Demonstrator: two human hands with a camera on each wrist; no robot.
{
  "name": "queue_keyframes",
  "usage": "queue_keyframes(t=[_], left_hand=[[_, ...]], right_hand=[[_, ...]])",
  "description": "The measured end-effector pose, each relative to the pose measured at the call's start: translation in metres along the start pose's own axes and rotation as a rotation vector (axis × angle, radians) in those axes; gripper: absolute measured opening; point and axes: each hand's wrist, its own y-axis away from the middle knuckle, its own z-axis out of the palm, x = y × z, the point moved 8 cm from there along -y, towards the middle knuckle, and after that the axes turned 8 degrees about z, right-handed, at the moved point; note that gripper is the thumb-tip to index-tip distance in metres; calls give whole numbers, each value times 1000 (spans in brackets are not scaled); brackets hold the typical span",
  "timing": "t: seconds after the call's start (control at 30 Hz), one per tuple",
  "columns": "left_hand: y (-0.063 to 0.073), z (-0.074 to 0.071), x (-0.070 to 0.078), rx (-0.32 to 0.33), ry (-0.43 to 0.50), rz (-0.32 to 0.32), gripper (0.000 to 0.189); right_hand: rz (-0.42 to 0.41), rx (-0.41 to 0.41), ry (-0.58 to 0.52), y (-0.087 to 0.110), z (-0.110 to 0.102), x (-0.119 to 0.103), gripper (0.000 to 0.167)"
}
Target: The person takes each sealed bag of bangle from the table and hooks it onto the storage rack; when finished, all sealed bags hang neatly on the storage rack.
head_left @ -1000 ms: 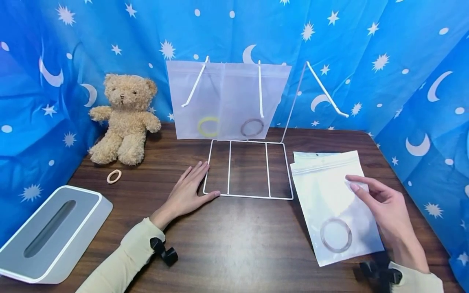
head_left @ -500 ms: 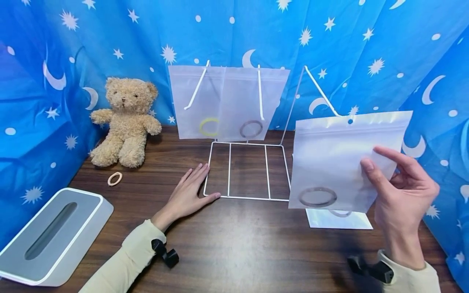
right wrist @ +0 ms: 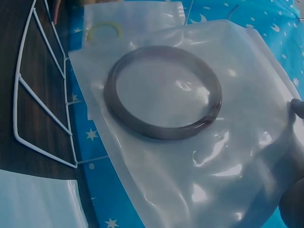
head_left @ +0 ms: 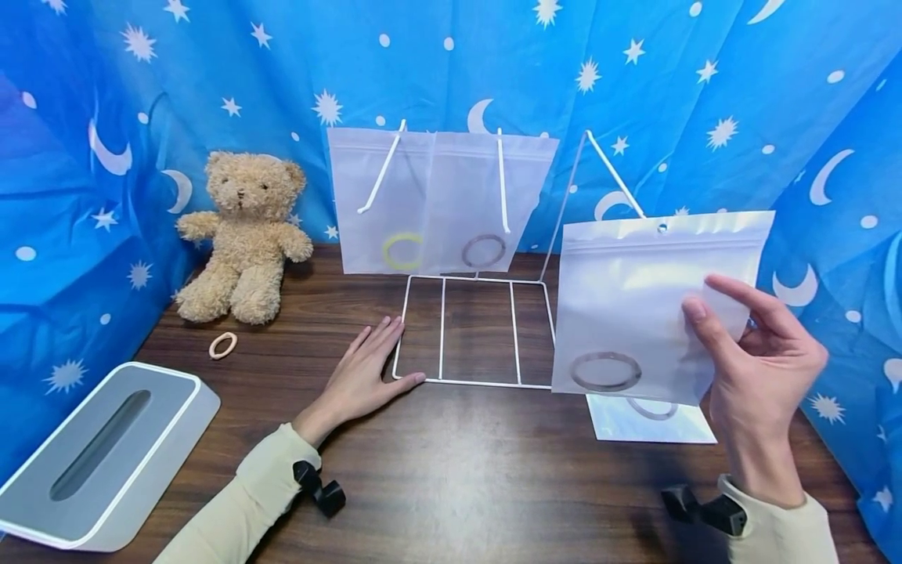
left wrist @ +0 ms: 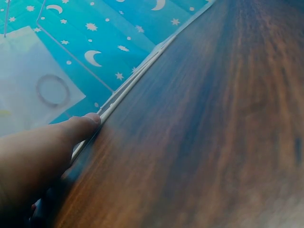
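My right hand (head_left: 764, 360) pinches a frosted zip bag (head_left: 620, 305) by its right side, thumb in front. A brownish-grey bangle (right wrist: 111, 90) lies low inside it. The bag's punched hole (head_left: 662, 229) is close to the end of the right hook (head_left: 616, 176) of a white wire rack; I cannot tell whether the hook passes through it. My left hand (head_left: 362, 376) rests, fingers straight, on the front left corner of the rack's base (head_left: 479, 383). Two frosted bags hang on the other hooks, one with a yellow ring (head_left: 402, 251), one with a dark ring (head_left: 484, 251).
Under the held bag, another bag (head_left: 655, 431) with a ring lies on the table. A teddy bear (head_left: 247, 235) sits at the back left, with a small beige ring (head_left: 223, 345) before it. A grey-topped tissue box (head_left: 106, 454) stands front left.
My right hand has lifted the bag from the table and raised it to the right hook, then shifted slightly left. My left hand stays on the rack's base.
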Motion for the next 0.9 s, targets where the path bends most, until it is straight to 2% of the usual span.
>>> queue_keyframes(t=[0.23, 0.63, 0.77, 0.9], left_hand=[[-1, -1, 0, 5, -1, 2, 98], [0, 1, -2, 11, 6, 6, 98], [1, 0, -1, 4, 1, 2, 98], [1, 0, 0, 6, -1, 0, 97]], right_hand=[[12, -7, 26, -2, 5, 9, 38], [7, 6, -25, -2, 0, 15, 39], [34, -2, -15, -5, 0, 21, 38], [85, -4, -19, -15, 5, 37, 39]])
